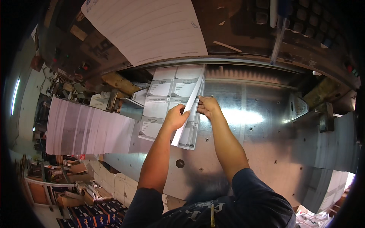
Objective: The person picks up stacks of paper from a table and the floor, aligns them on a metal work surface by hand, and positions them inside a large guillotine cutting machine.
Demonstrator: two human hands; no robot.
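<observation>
A stack of printed sheets point(156, 109) with grey-and-white form panels lies on a shiny metal machine table point(247, 140). Along its right part the top paper is turned up, showing a long white underside point(194, 95). My left hand point(176, 117) is closed on this raised paper, thumb and fingers pinching near its edge. At the stack's right edge, my right hand point(208, 106) has its fingers curled in against the sheets, gripping them at the side. Some of its fingertips are hidden behind the paper.
Tall piles of cut paper point(87, 125) stand on the left; more paper point(323, 152) sits at the right. Beyond the table runs a machine bar point(228, 62), with a lined sheet point(148, 30) and a pen point(278, 40) above. Metal side guides point(300, 108) flank the table.
</observation>
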